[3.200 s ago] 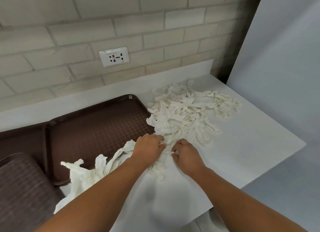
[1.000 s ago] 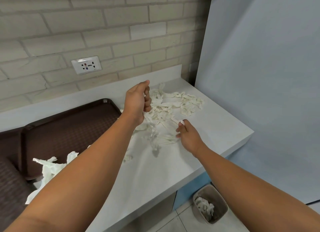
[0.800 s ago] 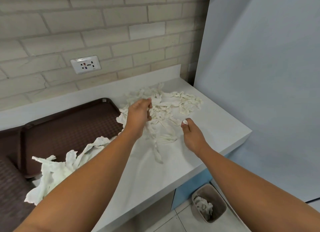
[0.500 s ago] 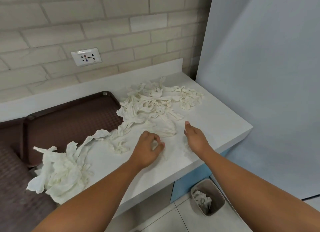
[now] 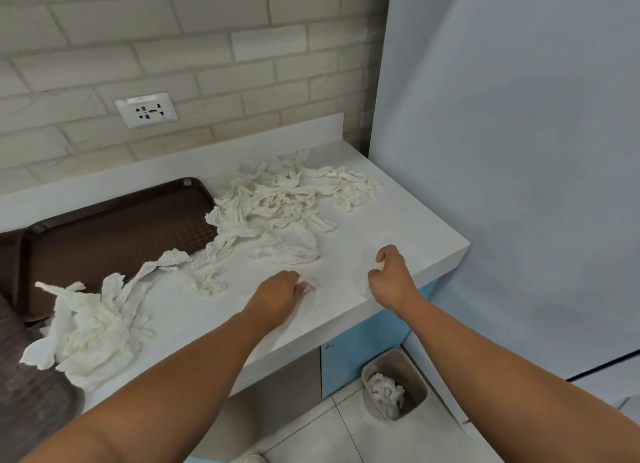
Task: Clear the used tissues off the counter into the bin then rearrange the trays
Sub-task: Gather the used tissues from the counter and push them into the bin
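Canteen corner, brown serving trays (image 5: 114,234), white counter (image 5: 391,220), brick wall (image 5: 207,57)

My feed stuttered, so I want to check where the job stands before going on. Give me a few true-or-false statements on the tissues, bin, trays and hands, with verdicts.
1. The bin on the floor already holds some tissues. True.
2. The counter is free of tissues. False: a large heap lies toward the back and a second heap sits at the front left.
3. A brown tray lies on the counter, left of the large heap. True.
4. Both hands are over the bin. False: the left hand and the right hand are over the counter near its front edge.
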The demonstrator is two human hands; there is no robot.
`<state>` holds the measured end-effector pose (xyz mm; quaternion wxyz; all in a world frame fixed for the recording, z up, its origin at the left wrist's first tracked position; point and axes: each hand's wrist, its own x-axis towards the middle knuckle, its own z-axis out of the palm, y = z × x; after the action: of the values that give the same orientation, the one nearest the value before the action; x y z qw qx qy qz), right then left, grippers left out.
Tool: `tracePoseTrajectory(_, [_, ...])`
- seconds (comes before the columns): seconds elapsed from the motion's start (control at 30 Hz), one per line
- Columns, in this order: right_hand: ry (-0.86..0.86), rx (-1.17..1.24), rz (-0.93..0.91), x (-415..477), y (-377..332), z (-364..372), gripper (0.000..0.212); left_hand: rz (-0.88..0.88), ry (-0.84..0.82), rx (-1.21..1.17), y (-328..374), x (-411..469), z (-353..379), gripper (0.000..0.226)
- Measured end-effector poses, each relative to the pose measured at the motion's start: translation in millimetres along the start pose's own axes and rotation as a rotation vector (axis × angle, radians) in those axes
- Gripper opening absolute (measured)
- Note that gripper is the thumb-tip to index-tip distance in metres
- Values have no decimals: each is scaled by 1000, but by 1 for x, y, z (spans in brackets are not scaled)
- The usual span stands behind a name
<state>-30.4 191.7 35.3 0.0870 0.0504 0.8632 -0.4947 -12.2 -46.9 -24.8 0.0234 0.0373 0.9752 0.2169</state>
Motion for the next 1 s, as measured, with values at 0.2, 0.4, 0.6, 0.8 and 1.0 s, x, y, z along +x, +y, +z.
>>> tracePoseTrajectory(0.2, [-90, 21, 66, -15, 31, -48, 22, -244, 109, -593, 93, 9, -13, 63])
tracePoseTrajectory(0.4, [-42, -11, 153, -27, 85, -78, 28, -239, -74, -1144, 171, 13, 12, 15])
tracePoseTrajectory(0.6, [83, 107, 293, -48, 139, -89, 23, -214, -273, -1080, 197, 12, 78, 6])
tracePoseTrajectory(0.8, [163, 194, 482, -57, 212, -85, 17, -377, -392, -944, 202, 20, 157, 52])
tracePoseTrajectory(1.0, [84, 205, 664, -56, 288, -69, 35, -573, -476, -945, 178, 32, 250, 50])
